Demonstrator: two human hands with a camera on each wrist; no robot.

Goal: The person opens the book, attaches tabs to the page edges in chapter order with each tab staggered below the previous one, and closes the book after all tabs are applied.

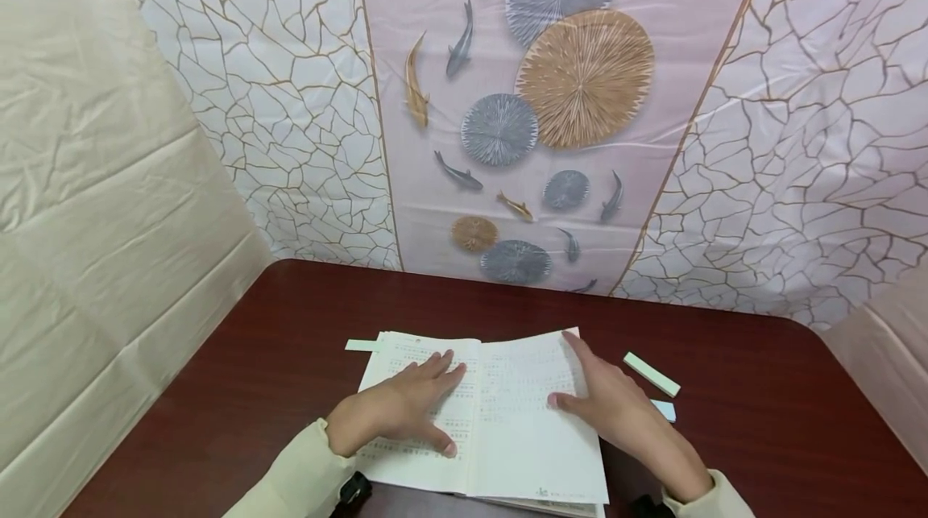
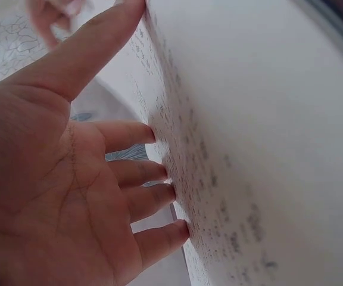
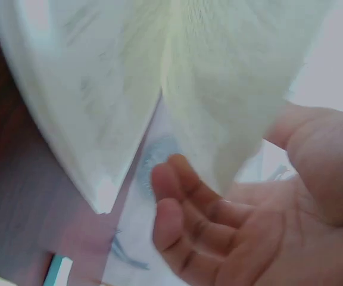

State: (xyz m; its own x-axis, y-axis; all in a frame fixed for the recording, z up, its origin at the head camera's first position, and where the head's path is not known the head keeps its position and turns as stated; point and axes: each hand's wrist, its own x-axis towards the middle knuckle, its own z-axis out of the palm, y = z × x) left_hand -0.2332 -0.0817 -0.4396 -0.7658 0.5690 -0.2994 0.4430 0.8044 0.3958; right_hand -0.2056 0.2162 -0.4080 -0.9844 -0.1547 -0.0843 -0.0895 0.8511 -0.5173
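Printed book (image 1: 474, 425) lying open on the counter (image 1: 254, 397); left hand (image 1: 406, 405) spread wide, fingertips touching the left page (image 1: 458, 407); right hand (image 1: 616, 401) holding the raised right leaf (image 1: 532, 441) at its outer edge, thumb above and fingers beneath; firmness of hold not discernible. Primary hazard: creasing or tearing of the right leaf, likely from a hard sideways pull; second hazard: several leaves caught together, count not discernible, from fingers set too deep beneath. Avoid early release; otherwise possible falling back of the right leaf and loss of place. Apply only light pressure with the left hand; possible sliding of the book or wrinkling of the left page from a heavy push. Note the pale strip (image 1: 361, 346) projecting past the left page; liable to snagging; note also the green strip (image 1: 652, 374) and blue piece (image 1: 663, 410) near the right hand; possible scattering from a low sweep.
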